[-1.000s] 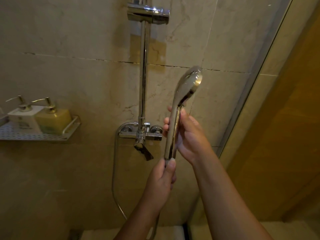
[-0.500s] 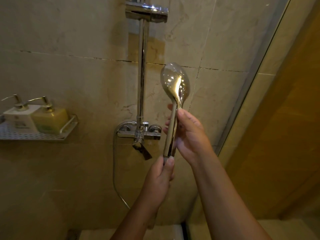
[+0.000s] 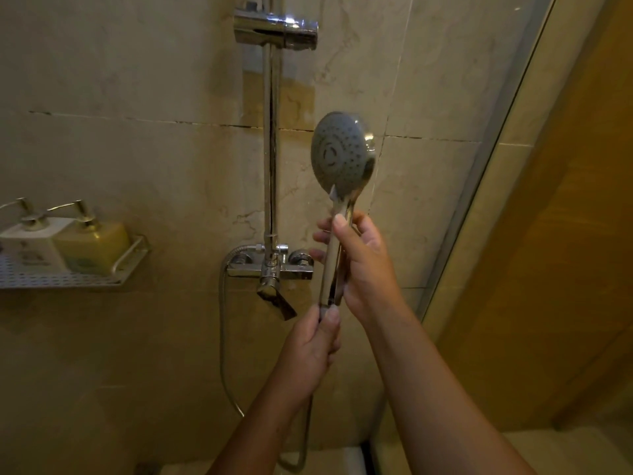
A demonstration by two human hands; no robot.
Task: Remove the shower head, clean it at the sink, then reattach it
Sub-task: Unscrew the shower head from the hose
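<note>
1. Chrome shower head (image 3: 340, 156) is held upright in front of the tiled wall, just right of the rail (image 3: 270, 149). Its grey nozzle face is turned toward the camera.
2. Right hand (image 3: 359, 265) grips the handle at mid-length. The fingers are curled round the far side. The thumb lies up the near side, its tip just below the neck of the head.
3. Left hand (image 3: 311, 344) is wrapped round the end of the hose (image 3: 222, 337), directly under the handle. The thumb tip presses against the bottom end of the handle. The joint itself is hidden by the fingers.
4. From the left end of the mixer (image 3: 270, 269), the hose drops along the wall in a loop. It rises again beneath the left wrist.
5. The mixer sits at the foot of the rail, just left of both hands, with its lever angled down and right.
6. Holder (image 3: 275, 27) is clamped at the top of the rail, well above the head.
7. Shelf (image 3: 68, 279) on the left wall carries a white bottle (image 3: 30, 245) and a yellow bottle (image 3: 92, 245), side by side and touching. The yellow one stands at the right end of the shelf.
8. Glass door (image 3: 479, 200) stands to the right of the hands.
</note>
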